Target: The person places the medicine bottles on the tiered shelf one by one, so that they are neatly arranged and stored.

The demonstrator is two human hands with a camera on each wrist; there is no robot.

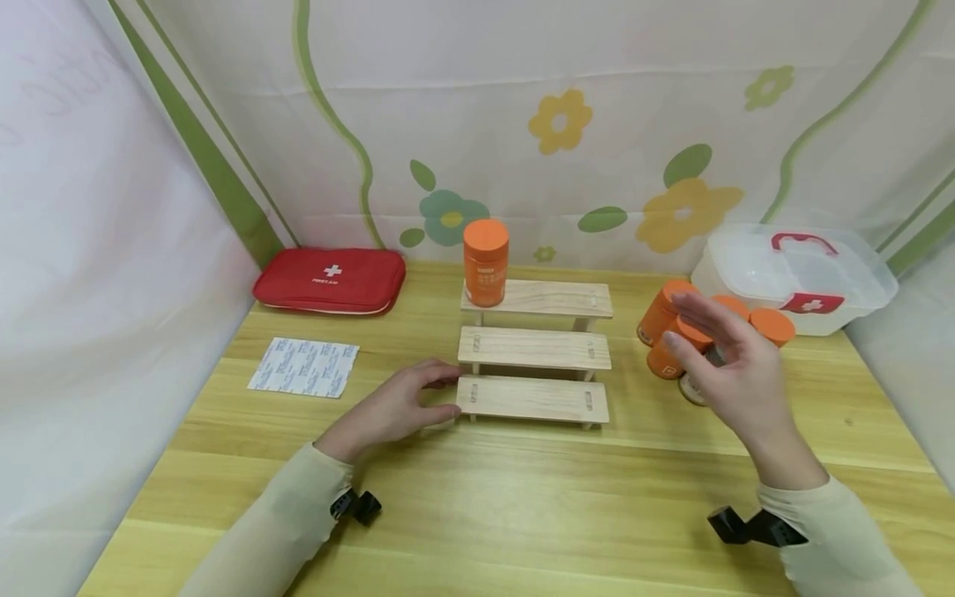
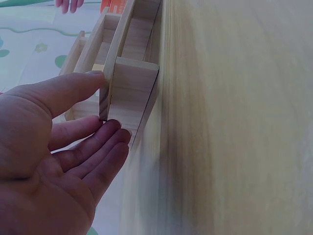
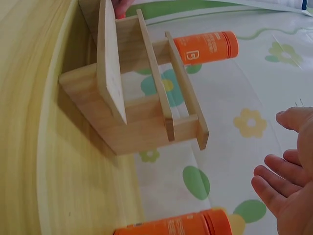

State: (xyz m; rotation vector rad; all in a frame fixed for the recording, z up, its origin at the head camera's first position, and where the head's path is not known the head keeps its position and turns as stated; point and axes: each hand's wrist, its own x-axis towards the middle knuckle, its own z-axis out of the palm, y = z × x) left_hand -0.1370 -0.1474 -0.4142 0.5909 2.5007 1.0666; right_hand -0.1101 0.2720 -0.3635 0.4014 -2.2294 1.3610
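Note:
A three-step wooden rack [image 1: 533,396] stands on the table. My left hand [image 1: 395,406] grips the left end of its lowest step; in the left wrist view the thumb and fingers [image 2: 115,127] lie on either side of that end. One orange bottle [image 1: 486,269] stands upright at the left of the top step. To the right of the rack is a cluster of several orange-capped bottles [image 1: 659,315]. My right hand [image 1: 746,381] is raised over this cluster with fingers extended and thumb apart, holding nothing, and partly hides the bottles.
A red first-aid pouch [image 1: 328,282] lies at the back left, with a printed white sheet of packets [image 1: 304,367] in front of it. A clear-lidded white box [image 1: 753,290] with a red handle stands at the back right. A patterned cloth [image 1: 477,108] hangs behind the table.

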